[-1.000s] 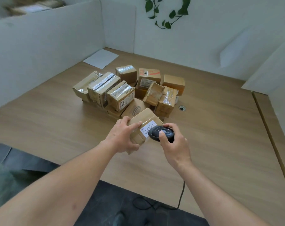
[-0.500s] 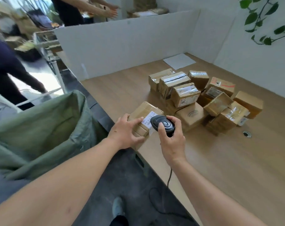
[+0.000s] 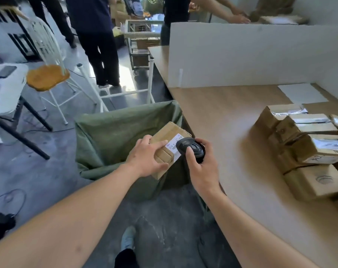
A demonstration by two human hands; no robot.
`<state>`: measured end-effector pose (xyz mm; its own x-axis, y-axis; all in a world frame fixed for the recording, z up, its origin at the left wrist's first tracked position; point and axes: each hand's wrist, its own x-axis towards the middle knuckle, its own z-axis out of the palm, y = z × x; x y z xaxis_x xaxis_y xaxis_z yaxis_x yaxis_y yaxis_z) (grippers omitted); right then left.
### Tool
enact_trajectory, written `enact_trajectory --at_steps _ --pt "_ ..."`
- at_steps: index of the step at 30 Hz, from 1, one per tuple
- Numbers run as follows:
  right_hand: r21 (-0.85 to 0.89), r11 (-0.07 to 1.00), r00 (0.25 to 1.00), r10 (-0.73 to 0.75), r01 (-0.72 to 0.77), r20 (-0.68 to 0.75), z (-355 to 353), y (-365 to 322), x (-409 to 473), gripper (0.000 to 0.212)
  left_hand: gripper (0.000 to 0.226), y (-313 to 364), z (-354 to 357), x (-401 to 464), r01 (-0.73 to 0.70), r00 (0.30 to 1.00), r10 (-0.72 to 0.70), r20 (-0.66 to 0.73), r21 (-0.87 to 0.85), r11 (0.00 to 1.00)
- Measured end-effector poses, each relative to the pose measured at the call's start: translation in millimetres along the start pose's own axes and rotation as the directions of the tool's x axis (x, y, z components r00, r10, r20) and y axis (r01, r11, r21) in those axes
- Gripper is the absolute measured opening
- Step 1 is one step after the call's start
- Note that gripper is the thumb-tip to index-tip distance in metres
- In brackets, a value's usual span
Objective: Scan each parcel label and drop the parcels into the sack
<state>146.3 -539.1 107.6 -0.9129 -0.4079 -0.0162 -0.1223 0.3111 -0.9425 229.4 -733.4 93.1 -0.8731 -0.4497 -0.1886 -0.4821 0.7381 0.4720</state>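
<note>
Left hand (image 3: 146,157) grips a parcel (image 3: 169,146) above the open green sack (image 3: 114,136). Right hand (image 3: 201,167) holds the scanner (image 3: 191,148), curled round it, against the parcel's label (image 3: 174,145).

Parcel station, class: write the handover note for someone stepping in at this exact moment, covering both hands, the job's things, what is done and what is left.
Left hand: grips the labelled parcel, held over the open green sack.
Right hand: fingers wrapped round the black scanner, its head right at the white label.
The rest of the parcels sit piled on the wooden table.
Done: parcel brought to the sack. Whether its scan registered cannot be told.
Left: drop this parcel in, then scan and sack the pile.
</note>
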Motion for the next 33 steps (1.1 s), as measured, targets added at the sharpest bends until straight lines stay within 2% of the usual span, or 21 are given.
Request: enact_trajectory --at_steps 10,17,21,25,29,31,33 --pt "-0.03 0.992 0.99 0.125 -0.123 0.063 176 -23 59 0.025 0.086 -165 -51 81 0.028 0.992 -0.032 0.124 0.036 0.999" --pt "-0.067 0.974 0.975 0.22 -0.217 0.041 231 -6 90 0.026 0.093 -222 -43 121 -0.067 0.969 0.048 0.24 0.071 0.995" --pt "-0.085 0.956 0.958 0.285 -0.281 0.04 247 15 106 0.027 0.095 -249 -21 138 -0.108 0.944 0.05 0.327 0.163 0.981" --pt "-0.099 0.934 0.936 0.349 -0.344 0.04 258 37 115 0.029 0.095 -276 18 140 -0.003 0.924 -0.085 0.373 0.228 0.974" --pt "-0.131 0.923 0.925 0.373 -0.363 0.064 260 49 117 0.028 0.072 -294 50 140 0.23 0.836 -0.308 0.455 0.22 0.948" --pt "-0.133 0.915 0.919 0.39 -0.38 0.057 260 53 118 0.028 0.066 -295 59 144 0.228 0.794 -0.313 0.521 0.223 0.948" --pt "-0.139 0.909 0.914 0.402 -0.392 0.051 261 56 117 0.028 0.064 -290 61 149 0.188 0.798 -0.277 0.535 0.216 0.958"
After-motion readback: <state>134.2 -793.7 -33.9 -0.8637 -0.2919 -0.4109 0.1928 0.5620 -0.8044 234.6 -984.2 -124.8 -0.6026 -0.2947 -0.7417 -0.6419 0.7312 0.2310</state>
